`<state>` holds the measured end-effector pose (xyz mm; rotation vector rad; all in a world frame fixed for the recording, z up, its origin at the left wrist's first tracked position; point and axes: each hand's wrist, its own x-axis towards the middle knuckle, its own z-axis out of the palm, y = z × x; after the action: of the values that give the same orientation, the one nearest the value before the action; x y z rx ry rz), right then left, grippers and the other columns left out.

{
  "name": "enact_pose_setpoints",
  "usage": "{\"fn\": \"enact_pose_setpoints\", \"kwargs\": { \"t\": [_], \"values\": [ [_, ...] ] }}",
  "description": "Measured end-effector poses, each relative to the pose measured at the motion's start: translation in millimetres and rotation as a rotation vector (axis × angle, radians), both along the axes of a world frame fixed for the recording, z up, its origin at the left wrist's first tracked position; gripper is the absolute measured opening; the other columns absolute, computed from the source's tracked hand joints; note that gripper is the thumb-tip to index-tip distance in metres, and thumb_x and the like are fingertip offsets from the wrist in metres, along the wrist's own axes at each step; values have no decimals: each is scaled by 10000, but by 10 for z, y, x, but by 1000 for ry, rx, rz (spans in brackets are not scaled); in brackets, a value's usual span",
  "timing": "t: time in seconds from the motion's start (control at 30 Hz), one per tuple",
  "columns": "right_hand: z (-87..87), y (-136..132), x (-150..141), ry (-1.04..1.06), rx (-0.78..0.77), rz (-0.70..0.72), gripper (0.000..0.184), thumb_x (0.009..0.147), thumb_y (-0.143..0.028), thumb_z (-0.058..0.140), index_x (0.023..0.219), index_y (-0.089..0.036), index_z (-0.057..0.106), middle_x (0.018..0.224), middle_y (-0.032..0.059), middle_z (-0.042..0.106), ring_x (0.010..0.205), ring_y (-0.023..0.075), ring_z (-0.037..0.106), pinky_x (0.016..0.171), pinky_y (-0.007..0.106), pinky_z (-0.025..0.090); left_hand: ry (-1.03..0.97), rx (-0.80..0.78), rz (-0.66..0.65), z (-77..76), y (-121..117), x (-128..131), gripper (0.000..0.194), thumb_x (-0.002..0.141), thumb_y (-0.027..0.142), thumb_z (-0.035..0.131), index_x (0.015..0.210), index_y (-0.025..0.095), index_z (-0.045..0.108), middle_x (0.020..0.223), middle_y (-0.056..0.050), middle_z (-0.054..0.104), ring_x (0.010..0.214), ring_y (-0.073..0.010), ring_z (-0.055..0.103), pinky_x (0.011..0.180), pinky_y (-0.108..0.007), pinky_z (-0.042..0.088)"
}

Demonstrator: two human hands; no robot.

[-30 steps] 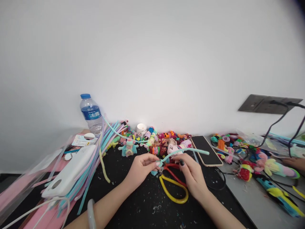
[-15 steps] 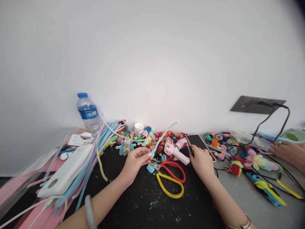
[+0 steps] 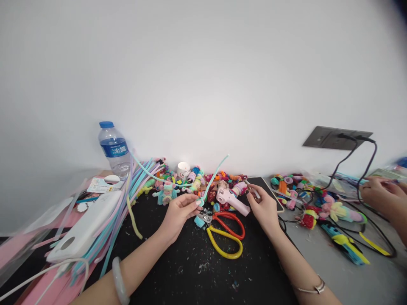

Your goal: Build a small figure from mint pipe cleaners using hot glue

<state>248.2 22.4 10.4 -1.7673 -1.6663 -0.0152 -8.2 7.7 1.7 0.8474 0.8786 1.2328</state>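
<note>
Mint stem (image 3: pixel 212 181): pinching low with left hand (image 3: pixel 180 214), free end slanting up. Thin stick (image 3: pixel 256 194): pinching with right hand (image 3: pixel 265 208), by phone (image 3: pixel 271 191). Between hands, on or near black mat (image 3: pixel 178 271): glue gun (image 3: pixel 233 201) and, closer in, scissors (image 3: pixel 207 218).

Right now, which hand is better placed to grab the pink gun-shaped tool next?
Probably the right hand: its fingers are very near the pink tool, though they seem to hold something thin. The left hand is farther away and pinches a turquoise fuzzy stem.
</note>
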Motion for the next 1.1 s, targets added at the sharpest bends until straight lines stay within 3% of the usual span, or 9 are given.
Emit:
{"fn": "enact_pose_setpoints", "kwargs": {
  "t": [0.1,0.2,0.27,0.33,0.53,0.67,0.77,0.9,1.1],
  "values": [
    [44,-60,-8,134,226,3,297,875,-316,401,1021,-143,592,815,73,655,587,157,568,557,254,423,-2,0,-2,-3,1,-4,182,648,237,724,785,152,641,661,20,634,651,-98,617,636,-207,502],
    [120,-147,-4,72,431,-31,311,903,-308,355,855,-147,616,739,67,588,645,173,536,614,276,404,-7,-2,0,-1,4,-5,180,647,234,724,784,153,640,652,21,634,646,-96,615,631,-204,502],
    [158,-187,3,22,477,-36,352,920,-300,307,778,-157,595,684,49,534,635,169,511,630,281,388,-8,-1,3,-3,7,-3,184,645,233,725,786,152,639,651,20,632,646,-97,615,629,-203,504],
    [161,-186,15,-11,449,-48,369,925,-298,276,759,-161,576,641,36,512,597,163,495,602,273,366,-7,2,7,-10,9,-1,185,645,230,726,787,150,637,656,19,631,644,-96,615,624,-199,504],
    [40,-12,84,-105,68,-54,221,842,-300,435,736,-178,586,525,5,531,483,158,488,471,238,272,-13,5,3,-26,16,9,172,654,220,720,786,156,630,668,18,632,641,-90,610,615,-189,500],
    [77,-70,21,-79,123,-28,242,874,-284,370,864,-166,581,609,26,572,537,172,527,509,251,341,-15,8,5,-21,14,8,172,653,219,720,786,156,630,670,18,631,643,-92,610,615,-190,501],
    [132,-251,-166,-32,368,193,232,870,-225,350,898,-155,570,745,62,576,663,178,548,622,281,401,-5,2,6,-23,6,1,175,652,224,722,785,154,631,662,15,630,644,-97,613,616,-195,503],
    [72,-452,-471,-116,476,589,181,801,-128,394,847,-152,567,711,60,543,621,166,504,578,285,396,-4,6,10,-36,8,-5,177,653,233,722,784,155,632,664,14,631,647,-99,615,619,-197,507],
    [-86,-481,-661,-276,459,646,163,802,-104,429,768,-165,576,662,30,487,583,142,423,527,259,340,8,10,11,-44,25,3,188,656,236,723,799,153,634,672,10,632,649,-99,615,623,-197,509]
  ]
}}
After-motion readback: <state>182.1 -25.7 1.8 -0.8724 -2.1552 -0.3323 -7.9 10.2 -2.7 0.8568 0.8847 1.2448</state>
